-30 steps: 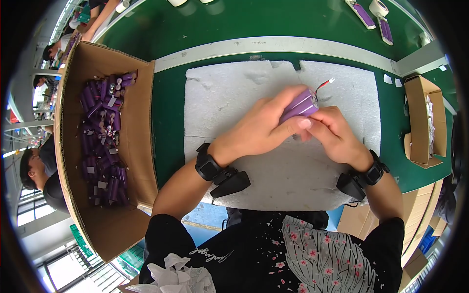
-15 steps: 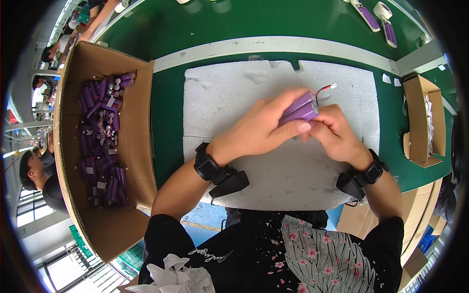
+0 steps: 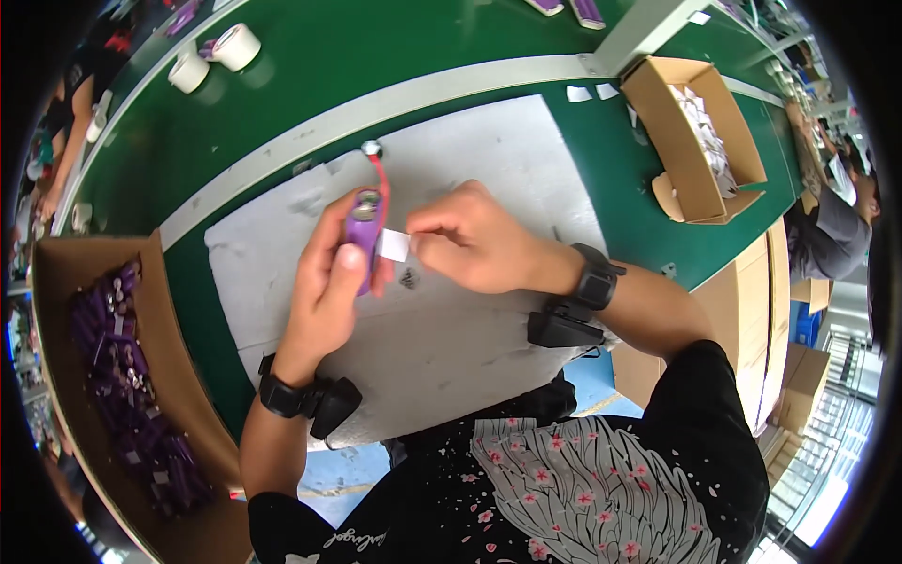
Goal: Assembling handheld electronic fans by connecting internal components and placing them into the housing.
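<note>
My left hand is wrapped round a purple battery pack, held on end above the foam board. A red lead rises from the pack's top to a small white connector. Against the pack's right side is a small white label. My right hand pinches the outer edge of that label between thumb and fingertips. Whether the label is stuck to the pack, I cannot tell.
At the left stands a cardboard box with many purple battery packs. A smaller carton of white labels stands far right on the green table. White tape rolls lie beyond the rail. Other people work at both sides.
The view has swung right. The pack has been turned upright in my left hand. My right hand has come off the pack and now pinches a white label beside it.
</note>
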{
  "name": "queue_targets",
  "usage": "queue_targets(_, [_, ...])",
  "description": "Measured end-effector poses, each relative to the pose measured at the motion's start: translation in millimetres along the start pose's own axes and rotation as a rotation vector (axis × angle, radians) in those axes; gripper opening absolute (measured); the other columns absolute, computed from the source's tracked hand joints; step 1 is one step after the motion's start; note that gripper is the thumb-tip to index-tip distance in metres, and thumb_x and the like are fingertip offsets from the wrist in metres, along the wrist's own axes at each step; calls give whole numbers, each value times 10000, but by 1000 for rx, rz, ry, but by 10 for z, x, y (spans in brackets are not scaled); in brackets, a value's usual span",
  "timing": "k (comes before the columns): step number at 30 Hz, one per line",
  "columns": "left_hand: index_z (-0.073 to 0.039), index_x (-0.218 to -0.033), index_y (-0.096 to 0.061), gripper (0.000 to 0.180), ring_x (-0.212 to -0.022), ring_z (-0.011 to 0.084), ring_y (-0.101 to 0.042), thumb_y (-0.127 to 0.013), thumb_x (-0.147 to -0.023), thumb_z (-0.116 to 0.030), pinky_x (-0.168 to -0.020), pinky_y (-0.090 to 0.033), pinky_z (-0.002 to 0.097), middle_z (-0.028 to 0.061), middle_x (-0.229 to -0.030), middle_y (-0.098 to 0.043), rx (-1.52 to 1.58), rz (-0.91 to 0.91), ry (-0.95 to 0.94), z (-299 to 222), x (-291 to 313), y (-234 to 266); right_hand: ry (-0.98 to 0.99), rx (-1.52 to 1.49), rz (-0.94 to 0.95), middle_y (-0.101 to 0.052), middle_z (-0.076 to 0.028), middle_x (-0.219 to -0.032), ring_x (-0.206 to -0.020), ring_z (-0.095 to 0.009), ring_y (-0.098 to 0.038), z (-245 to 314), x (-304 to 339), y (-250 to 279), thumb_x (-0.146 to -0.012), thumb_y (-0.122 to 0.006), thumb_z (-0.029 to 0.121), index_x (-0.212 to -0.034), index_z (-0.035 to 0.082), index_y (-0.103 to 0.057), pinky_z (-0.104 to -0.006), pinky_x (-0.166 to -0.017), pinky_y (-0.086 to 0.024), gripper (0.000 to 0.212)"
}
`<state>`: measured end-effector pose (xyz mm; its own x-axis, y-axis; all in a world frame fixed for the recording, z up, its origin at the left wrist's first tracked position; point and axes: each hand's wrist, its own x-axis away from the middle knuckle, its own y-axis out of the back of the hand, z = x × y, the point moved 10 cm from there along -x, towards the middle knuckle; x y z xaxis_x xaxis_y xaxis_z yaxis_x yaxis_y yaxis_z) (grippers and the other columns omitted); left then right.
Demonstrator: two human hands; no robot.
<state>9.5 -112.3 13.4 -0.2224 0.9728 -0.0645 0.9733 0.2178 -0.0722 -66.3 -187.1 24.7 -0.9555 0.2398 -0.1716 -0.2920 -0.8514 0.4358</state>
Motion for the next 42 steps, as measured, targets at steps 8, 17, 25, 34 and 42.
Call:
queue_targets(8, [-14, -1372, -391, 565, -654, 92, -498, -370, -1013, -450, -592, -407, 230, 38, -786, -557, 85, -122, -49, -20, -38, 205, -23, -234, -382, -559, -28, -620, -556, -88, -482, -240, 8, 585, -864, -519, 111, -774, 12, -580, -275, -514, -397, 147])
queue_targets(17, [-15, -1365, -390, 506, -700, 91, -511, -442, -1009, -370, -612, -421, 231, 38, -872, -563, -82, -33, -19, -24, -16, 48, -12, -114, 37, -560, -28, -637, -560, -95, -471, 32, -56, -25, -922, -644, 239, -860, 21, -606, -272, -517, -385, 229])
queue_targets(25, [-16, -1361, -398, 486, -751, 91, -521, -464, -1004, -339, -629, -430, 235, 37, -901, -561, -46, -15, -3, -12, -12, 5, 36, -247, -9, -541, -61, -619, -532, -128, -454, 9, -58, -22, -922, -634, 167, -879, 28, -638, -286, -499, -355, 145])
queue_targets(34, [1, -1345, -404, 544, -675, 89, -498, -413, -1007, -425, -601, -403, 229, 30, -809, -548, -61, 0, -28, -38, -5, 17, -13, -19, 91, -559, -77, -629, -538, -119, -451, -44, -38, -33, -911, -643, 148, -864, 17, -646, -288, -502, -349, 139])
queue_targets(42, [9, -1299, -436, 589, -604, 86, -451, -353, -1007, -495, -563, -374, 232, 26, -699, -510, -47, -174, -92, -126, -14, 258, 75, -172, -939, -638, -51, -768, -609, -125, -548, -177, 296, 1335, -962, -551, 178, -937, 10, -653, -266, -559, -451, 199])
